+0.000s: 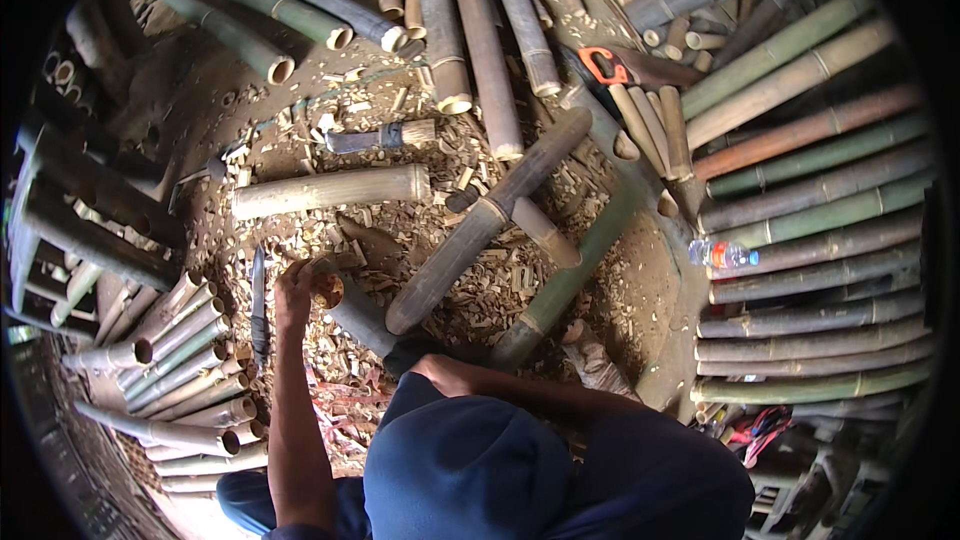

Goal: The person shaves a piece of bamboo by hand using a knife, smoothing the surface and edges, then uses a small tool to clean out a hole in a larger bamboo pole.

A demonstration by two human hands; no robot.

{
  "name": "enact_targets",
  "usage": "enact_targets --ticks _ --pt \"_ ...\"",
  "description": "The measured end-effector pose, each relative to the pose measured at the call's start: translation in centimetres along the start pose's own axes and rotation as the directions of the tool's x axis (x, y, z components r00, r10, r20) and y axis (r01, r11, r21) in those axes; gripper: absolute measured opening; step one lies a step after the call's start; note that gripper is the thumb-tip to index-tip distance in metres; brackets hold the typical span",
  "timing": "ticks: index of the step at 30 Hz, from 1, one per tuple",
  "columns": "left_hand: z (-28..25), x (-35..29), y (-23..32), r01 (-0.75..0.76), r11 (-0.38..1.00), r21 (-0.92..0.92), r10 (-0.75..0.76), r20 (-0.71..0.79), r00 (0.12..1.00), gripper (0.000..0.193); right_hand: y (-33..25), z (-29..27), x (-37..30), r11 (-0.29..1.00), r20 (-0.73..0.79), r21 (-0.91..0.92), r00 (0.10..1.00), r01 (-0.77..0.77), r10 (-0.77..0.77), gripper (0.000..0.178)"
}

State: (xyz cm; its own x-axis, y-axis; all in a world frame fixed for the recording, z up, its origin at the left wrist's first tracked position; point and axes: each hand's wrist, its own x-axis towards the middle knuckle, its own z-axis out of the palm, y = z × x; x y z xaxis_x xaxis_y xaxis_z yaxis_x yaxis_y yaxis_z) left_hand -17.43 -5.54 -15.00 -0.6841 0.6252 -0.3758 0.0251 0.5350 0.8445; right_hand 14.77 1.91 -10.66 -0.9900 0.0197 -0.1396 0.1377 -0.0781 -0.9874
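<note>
My left hand [293, 292] has its fingers closed on the rim of a short grey bamboo tube [362, 320], whose open end [327, 290] faces up beside it. Lower down, my right hand [445, 376] is by the tube's other end, next to something black [412, 350] that I cannot make out. The blue cap [470, 465] hides part of that hand, and its fingers do not show clearly. Just left of my left hand lies a knife [259, 305] with a black-wrapped handle. A dark bamboo pole [450, 260] slants just right of the tube.
Wood chips [370, 230] cover the ground. Ahead lie a pale split bamboo length [330, 192] and a wide blade with a wrapped handle [385, 136]. Bamboo poles [820, 210] are stacked at right, with a water bottle [722, 254] on them. An orange-handled saw [603, 66] lies far right.
</note>
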Motion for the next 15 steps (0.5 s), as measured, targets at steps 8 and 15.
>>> enact_targets --ticks 8,15 --pt "-2.2 1.2 -2.4 0.034 0.999 0.031 -0.028 -0.172 0.985 0.031 -1.7 2.1 -0.4 0.953 -0.457 -0.225 0.886 -0.203 0.08 0.018" --pt "0.1 -2.4 -1.4 -0.172 0.941 -0.292 0.151 -0.091 0.984 0.05 -1.6 2.1 -0.3 0.942 -0.568 -0.311 0.819 -0.128 -0.077 0.026"
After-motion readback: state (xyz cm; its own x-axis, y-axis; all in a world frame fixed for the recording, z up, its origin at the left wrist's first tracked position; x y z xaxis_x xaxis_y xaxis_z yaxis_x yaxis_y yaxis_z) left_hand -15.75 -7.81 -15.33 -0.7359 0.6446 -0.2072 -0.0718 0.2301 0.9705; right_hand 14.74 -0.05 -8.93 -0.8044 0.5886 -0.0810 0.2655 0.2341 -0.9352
